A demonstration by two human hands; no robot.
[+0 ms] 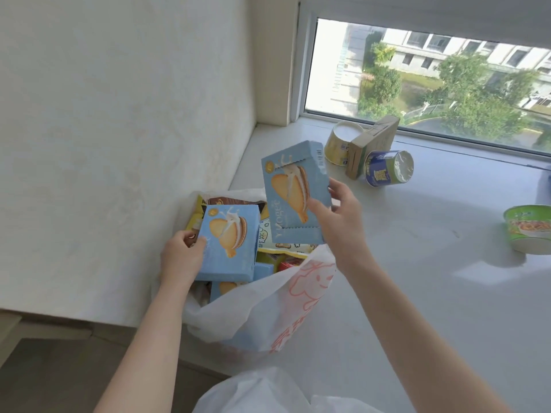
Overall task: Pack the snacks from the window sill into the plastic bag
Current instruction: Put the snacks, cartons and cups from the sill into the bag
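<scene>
Head view: left hand [182,257] at centre-left grips blue biscuit box [228,242] by its left edge, over open plastic bag [268,305]. Right hand [337,216] at centre pinches second blue box [295,195] at its right side, thumb on front. Boxes look light, stiff, crushable: hold by edges. Window sill [417,263], upper right: yellow tub [340,144], tan box [372,147], blue can [387,168], green bowl [529,231] remain.

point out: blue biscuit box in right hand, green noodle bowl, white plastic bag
light blue cardboard biscuit box in right hand [293,193], head view, front face.
green instant noodle bowl [529,232], head view, side wall.
white plastic bag with red print [268,305], head view, near wall.
</scene>
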